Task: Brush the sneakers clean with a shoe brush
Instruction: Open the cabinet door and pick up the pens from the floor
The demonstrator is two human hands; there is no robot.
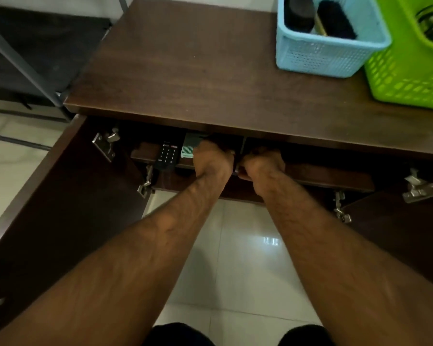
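Both my arms reach into the open cabinet under the wooden top (210, 71). My left hand (213, 159) and my right hand (261, 163) sit side by side at the upper shelf (330, 176), with their fingers hidden in the dark under the top's edge. The right hand's knuckles look curled, and a small pale edge shows between the two hands. No sneaker is visible. A black-bristled shoe brush (335, 18) stands in the light blue basket (323, 58) at the back right of the top, next to a second dark brush (299, 13).
A green basket (410, 71) stands to the right of the blue one. On the shelf left of my hands lie a black remote (167, 154) and a green-white box (189, 148). Both cabinet doors (60, 208) hang open over a glossy white tile floor (248, 258). A dark metal rack (35, 51) stands at the left.
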